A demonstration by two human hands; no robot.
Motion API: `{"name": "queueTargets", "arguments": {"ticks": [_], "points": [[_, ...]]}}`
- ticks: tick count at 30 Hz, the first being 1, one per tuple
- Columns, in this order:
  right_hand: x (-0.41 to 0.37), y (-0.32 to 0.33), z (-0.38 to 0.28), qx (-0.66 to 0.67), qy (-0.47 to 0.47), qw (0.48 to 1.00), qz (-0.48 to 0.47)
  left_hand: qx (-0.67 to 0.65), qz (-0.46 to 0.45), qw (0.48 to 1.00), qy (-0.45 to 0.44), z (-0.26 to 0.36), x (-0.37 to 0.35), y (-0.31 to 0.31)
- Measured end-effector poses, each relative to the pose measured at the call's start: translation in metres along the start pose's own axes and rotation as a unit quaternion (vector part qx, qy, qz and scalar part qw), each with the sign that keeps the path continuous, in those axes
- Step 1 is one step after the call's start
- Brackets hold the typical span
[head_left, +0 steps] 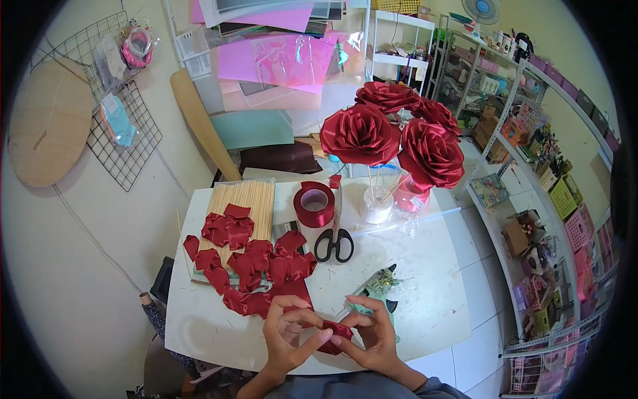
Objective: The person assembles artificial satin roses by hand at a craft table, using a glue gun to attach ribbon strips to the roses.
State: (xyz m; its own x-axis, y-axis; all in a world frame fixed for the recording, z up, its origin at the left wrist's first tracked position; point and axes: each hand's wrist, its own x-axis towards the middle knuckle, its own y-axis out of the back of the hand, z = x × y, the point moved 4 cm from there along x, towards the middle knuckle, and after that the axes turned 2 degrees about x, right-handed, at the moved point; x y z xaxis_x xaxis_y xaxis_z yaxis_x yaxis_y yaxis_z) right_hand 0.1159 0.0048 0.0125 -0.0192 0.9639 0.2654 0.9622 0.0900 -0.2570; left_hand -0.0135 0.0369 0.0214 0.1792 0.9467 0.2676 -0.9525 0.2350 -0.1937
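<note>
Close to the table's front edge, a small folded piece of dark red satin ribbon [337,337] is pinched between both of my hands. My left hand [292,332] grips its left side with thumb and fingers, and my right hand [371,336] grips its right side. Just beyond my left hand lies a pile of cut red ribbon pieces [249,256], partly over a bundle of wooden sticks [256,193]. A mint-green glue gun [380,286] rests past my right hand, which hides part of it. Black-handled scissors [334,246] lie farther back, near a red ribbon roll [314,205].
Several large red ribbon roses [362,136] stand on sticks in a white cup [377,206] and a pink container [412,195] at the back right of the white table [425,266]. Shelves [525,246] full of supplies line the right wall. Coloured sheets [272,63] hang at the back.
</note>
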Motion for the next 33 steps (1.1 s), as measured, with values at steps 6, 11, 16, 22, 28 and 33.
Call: {"name": "queueTargets", "arguments": {"ticks": [6, 11, 16, 22, 28, 33], "points": [[-0.002, 0.002, -0.002, -0.022, 0.021, 0.999, -0.026, -0.093, -0.067, 0.991, 0.065, -0.005, 0.001, -0.005], [-0.001, 0.002, -0.004, -0.028, 0.025, 0.998, -0.051, 0.103, -0.108, 0.989, 0.003, -0.002, 0.003, -0.001], [-0.002, 0.003, -0.003, -0.037, 0.038, 0.998, -0.039, 0.105, -0.106, 0.988, -0.047, 0.003, 0.003, -0.002], [-0.001, 0.002, 0.002, -0.015, 0.014, 1.0, -0.015, 0.074, -0.046, 0.994, -0.065, 0.003, 0.002, -0.003], [0.0, 0.002, 0.003, 0.016, -0.013, 1.0, -0.007, -0.026, -0.049, 0.998, 0.024, -0.009, 0.001, 0.0], [0.002, 0.003, 0.001, 0.021, -0.004, 1.0, -0.005, -0.094, -0.099, 0.989, 0.052, -0.007, 0.004, -0.003]]}}
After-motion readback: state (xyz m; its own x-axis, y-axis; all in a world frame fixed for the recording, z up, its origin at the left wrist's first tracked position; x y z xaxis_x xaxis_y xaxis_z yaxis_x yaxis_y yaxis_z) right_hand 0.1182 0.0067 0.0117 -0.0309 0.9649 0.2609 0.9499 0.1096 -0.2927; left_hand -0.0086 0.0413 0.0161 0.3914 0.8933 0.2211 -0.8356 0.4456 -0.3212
